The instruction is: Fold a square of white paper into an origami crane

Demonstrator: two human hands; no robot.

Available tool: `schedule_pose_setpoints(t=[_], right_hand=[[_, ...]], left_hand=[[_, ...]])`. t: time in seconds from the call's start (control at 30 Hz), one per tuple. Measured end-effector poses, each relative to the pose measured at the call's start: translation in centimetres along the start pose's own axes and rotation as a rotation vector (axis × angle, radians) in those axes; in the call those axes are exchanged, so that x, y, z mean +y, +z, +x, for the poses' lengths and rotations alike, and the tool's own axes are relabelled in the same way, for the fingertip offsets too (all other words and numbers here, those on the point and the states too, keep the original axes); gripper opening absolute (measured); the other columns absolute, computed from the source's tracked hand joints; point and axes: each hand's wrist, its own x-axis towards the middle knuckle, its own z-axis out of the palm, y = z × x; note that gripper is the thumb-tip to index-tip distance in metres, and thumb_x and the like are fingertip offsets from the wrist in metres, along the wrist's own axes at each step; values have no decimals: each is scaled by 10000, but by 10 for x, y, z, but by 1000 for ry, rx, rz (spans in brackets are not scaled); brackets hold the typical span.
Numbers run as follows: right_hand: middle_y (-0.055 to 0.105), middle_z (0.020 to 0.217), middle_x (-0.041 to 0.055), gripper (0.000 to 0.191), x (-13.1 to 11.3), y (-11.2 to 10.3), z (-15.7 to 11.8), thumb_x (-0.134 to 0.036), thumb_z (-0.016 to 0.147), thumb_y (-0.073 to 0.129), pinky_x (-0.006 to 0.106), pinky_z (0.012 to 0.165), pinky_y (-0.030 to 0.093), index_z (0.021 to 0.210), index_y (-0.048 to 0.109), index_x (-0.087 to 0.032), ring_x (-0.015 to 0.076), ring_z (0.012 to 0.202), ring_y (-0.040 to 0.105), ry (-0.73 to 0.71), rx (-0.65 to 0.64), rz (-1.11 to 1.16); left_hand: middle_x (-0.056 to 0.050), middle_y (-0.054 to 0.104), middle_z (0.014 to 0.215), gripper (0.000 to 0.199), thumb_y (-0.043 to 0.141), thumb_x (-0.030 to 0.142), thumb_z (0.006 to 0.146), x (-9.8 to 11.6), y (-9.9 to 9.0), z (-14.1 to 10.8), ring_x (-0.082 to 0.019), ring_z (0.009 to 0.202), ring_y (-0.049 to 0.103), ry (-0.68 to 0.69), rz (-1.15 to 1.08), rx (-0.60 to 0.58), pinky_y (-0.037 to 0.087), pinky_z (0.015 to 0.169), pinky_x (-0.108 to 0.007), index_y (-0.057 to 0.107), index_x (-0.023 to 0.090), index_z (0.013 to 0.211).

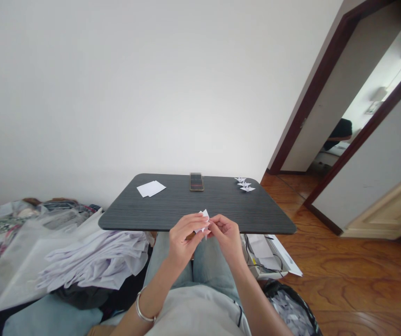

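on the dark table (172, 205), beyond and left of my fingers, i note white sheets (150, 188), flat and, in my judgement, yet to be worked. the small folded paper (205, 213), between my fingertips at the table's near edge, appears part-done. beyond and right of my fingers, three folded figures (247, 189) look complete. pose: my left hand (183, 234) grasps the paper, fingers extended along it, thumb below; my right hand (226, 232), angled inward, appears to pinch its right side between thumb and forefinger.
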Motion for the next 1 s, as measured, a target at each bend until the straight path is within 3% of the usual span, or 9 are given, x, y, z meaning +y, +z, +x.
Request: schedule_pose_setpoints(t=[0.27,0.57,0.67,0.77,0.9,1.0], right_hand=[[559,525,-21,197,0,0,0,-333,734,620,219,482,447,639,575,-167,110,482,516,-1,-18,5],[556,513,-22,215,3,0,1,-344,732,621,226,475,455,625,558,-169,110,461,520,-2,-4,-3],[568,550,-33,148,2,0,2,-314,729,626,224,480,456,749,557,-184,110,468,529,0,-7,20],[584,614,-45,251,2,0,1,-277,724,634,218,491,453,945,533,-216,110,493,543,-18,-13,34],[596,639,-13,111,7,-1,2,-284,745,608,219,503,445,796,597,-185,117,532,549,-38,-49,-11],[599,597,-15,120,13,-1,4,-295,735,620,226,502,453,705,597,-180,119,510,545,-15,-42,-4]], left_hand=[[-35,711,865,146,614,106,750,-1,-1,2,-190,897,634,67,9,18,522,771,-346,679,214,824],[-46,704,819,71,606,121,755,4,-3,2,-189,852,641,29,6,60,518,765,-355,634,186,764],[-38,701,817,97,605,104,751,4,-3,3,-181,840,641,44,-2,47,520,748,-338,638,194,768],[-35,702,809,98,600,109,756,3,-4,4,-174,818,643,0,-17,25,518,732,-319,640,198,759],[-40,702,818,62,602,147,760,3,-3,4,-173,813,646,-103,-44,8,508,738,-308,642,195,757],[-40,699,835,35,607,177,757,2,-1,3,-168,797,650,-210,-55,16,506,723,-294,637,195,755]])
